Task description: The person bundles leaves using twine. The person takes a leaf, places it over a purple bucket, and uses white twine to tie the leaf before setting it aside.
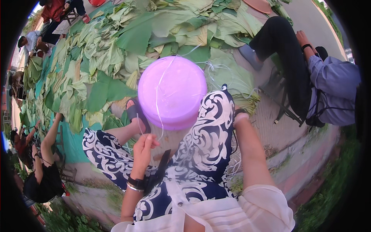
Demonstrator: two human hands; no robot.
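Observation:
An upturned purple basin [177, 92] stands in front of my knees, and a white string [159, 92] runs across its bottom. At the near side of the basin, my left hand [143, 146] is closed in a pinch on the string's near end. My right hand [241, 115] reaches down past the outside of my right knee, close to the stem end of a tied stack of large green leaves [234, 79]. My patterned trouser leg hides most of its fingers, so its grip cannot be made out. Loose white string ends lie over that stack.
Many large, partly wilted green leaves [81, 71] cover a green tarp [77, 149] ahead and to the left. A person in a blue-grey top [334, 83] sits close on my right on a folding stool [284, 96]. Several other people sit along the left side.

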